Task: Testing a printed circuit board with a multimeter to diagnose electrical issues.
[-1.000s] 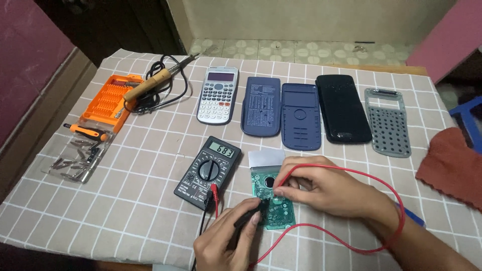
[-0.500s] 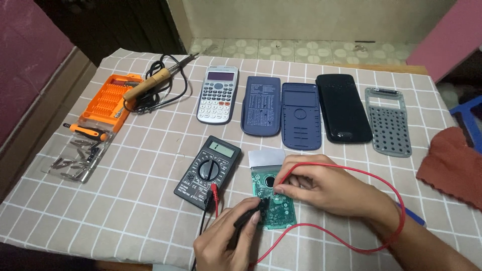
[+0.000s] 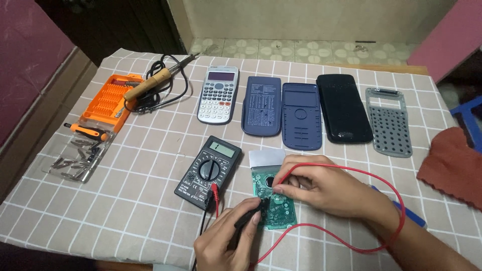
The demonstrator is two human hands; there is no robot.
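- A green circuit board lies flat on the checked tablecloth near the front edge, just right of a black multimeter; both hands cover much of it, so only its left part and lower edge show.
- A pale rectangular panel sits at the board's far end; whether it is joined to the board cannot be told.
- The left hand is closed round a black probe, thumb and fingers pinching it, the tip resting on the board's left part; the wrist is cut off by the bottom edge.
- The right hand comes in from the right, fingertips pinched on a red probe, of which little more than the lead at the fingertips shows; its tip meets the board near the middle, hidden under the fingers.
- A red lead loops round the right wrist and runs back toward the multimeter, where red and black plugs sit in its lower sockets.
- Beyond, in a row from left to right: a grey calculator, two blue casing halves, a black cover and a grey keypad frame.
- At far left lie an orange screwdriver-bit case, a wooden-handled soldering iron with its coiled cord, and a clear tray of bits, too small to make out singly.
- A rust-red cloth is cut off at the right edge; something blue pokes out past the right forearm.
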